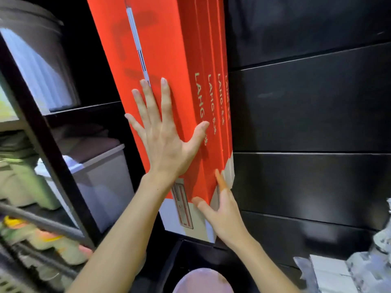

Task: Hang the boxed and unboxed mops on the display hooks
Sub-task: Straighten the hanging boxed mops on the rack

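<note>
Nearest the lens, two bare forearms reach up from the bottom of the head view, above a rounded pale shape at the lower edge that I cannot identify. Left hand [164, 142] lies flat on the broad red face of the front boxed mop [160, 85], its fingers [148, 102] straight and spread, the thumb stretched across to the box's side edge; it presses and curls round nothing. Right hand [222, 214] is lower, at the white bottom corner of the stack, its fingers loosely extended, one fingertip laid up against the side edges and the thumb touching the front corner; it steadies the boxes without gripping them. Counting the side faces with their repeated lettering just right of the left thumb, I make out four boxes packed face to face, hanging steeply against the black slatted wall panel [306, 106]. No hook is visible; the tops run out of frame, so whether the front box is fully seated cannot be told. My judgement is that the boxed part is well along, with this stack being squared up, while no unboxed mop shows anywhere, so that part seems left to do. Left of the left fingers stands a dark shelf unit [53, 157] holding one pale storage bin [101, 178].
</note>
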`<state>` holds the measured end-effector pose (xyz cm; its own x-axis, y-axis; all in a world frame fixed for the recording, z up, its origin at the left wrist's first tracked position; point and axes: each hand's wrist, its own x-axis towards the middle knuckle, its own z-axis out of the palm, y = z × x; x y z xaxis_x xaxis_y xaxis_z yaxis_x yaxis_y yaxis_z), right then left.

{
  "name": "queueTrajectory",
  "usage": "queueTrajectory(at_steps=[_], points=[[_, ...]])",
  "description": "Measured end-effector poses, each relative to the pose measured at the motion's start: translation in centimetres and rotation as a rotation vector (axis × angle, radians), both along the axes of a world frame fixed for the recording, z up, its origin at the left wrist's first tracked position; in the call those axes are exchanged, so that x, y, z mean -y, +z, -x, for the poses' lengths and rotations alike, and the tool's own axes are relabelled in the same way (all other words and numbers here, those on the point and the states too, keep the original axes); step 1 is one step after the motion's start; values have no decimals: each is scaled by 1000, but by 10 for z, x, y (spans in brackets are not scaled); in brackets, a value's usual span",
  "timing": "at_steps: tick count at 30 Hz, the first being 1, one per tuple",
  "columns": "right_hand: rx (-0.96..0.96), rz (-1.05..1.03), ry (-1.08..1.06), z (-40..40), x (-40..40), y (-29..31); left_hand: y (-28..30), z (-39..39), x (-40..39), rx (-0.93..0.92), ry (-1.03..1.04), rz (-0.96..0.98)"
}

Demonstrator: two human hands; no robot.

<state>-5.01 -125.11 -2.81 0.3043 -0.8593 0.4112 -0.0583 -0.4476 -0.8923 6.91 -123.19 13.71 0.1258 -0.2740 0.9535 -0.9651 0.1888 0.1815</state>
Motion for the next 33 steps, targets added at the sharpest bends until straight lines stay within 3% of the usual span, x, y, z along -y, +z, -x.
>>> queueTrajectory(at_steps=[8,13,17,33], points=[[50,-137,166,21,11,-52,-18,20,-7,-111,4,-14],[385,-612,220,25,23,-82,-40,34,-6,-146,49,-22],[619,-800,335,20,27,-80,-46,38,-4,-170,55,-6],[620,-709,426,8,38,-85,-49,43,0,-192,66,20]])
